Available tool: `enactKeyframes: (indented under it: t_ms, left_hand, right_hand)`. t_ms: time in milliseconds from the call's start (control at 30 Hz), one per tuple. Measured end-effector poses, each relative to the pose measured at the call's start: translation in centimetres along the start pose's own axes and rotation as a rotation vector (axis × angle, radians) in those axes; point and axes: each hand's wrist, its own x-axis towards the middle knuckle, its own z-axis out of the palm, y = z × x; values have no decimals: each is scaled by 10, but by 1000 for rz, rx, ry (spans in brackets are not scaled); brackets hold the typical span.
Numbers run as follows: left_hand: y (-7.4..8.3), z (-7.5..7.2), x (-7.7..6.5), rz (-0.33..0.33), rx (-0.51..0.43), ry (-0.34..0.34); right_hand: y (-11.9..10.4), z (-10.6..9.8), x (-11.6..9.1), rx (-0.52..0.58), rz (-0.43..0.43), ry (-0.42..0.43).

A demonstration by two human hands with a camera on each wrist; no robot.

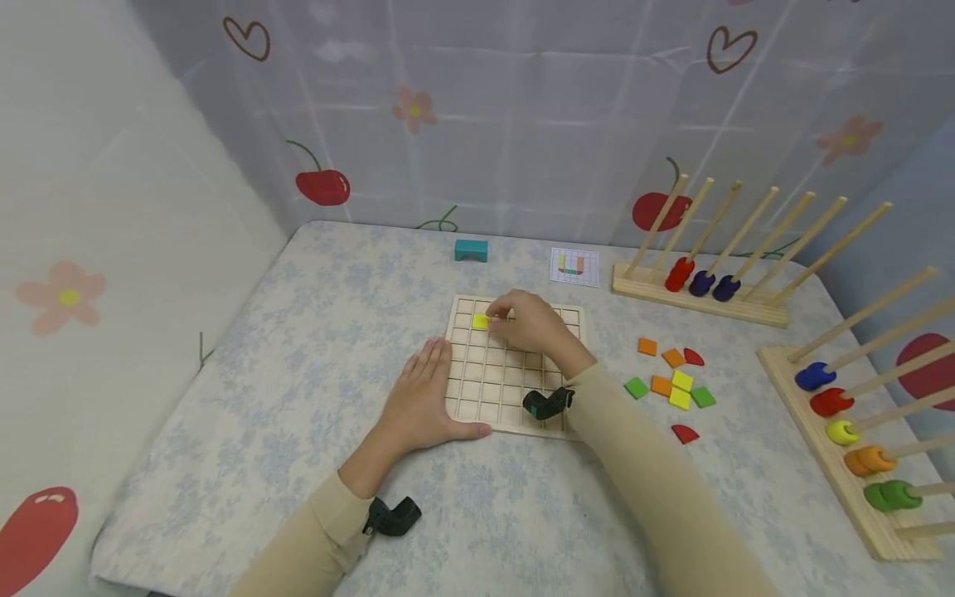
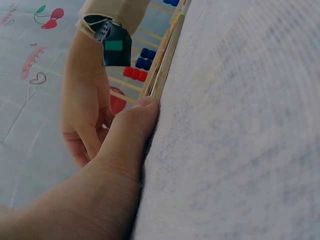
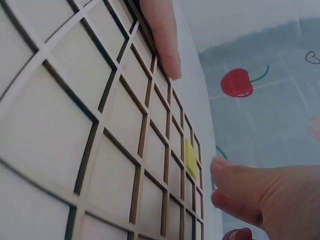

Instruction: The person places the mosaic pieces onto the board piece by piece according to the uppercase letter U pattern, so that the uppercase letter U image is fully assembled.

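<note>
Yellow tile (image 1: 480, 322) lies on the gridded board (image 1: 473, 373) beside the right hand (image 1: 528, 323), fingers (image 1: 499, 307) slightly parted.

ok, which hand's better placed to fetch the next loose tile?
Right, I'd say: the right hand is nearer the loose tiles, which lie right of the grid board. The left hand rests at the board's left edge, farther away.

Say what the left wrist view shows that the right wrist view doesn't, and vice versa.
Left wrist only: red and blue beads on pegs, and a black device at a sleeve cuff. Right wrist only: the yellow tile and the board's gridded top. Both: the left hand, the right hand, the board's edge and the cherry-print curtain.
</note>
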Motion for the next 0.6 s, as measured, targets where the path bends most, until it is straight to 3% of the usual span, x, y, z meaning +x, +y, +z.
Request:
enactKeyframes:
  t_ms: [333, 600]
  left_hand:
    - [1, -1, 0, -6, -12, 4]
    - [1, 1, 0, 2, -16, 9]
  right_hand:
    - [33, -28, -45, 51, -11, 58]
    - [75, -57, -82, 27, 116, 90]
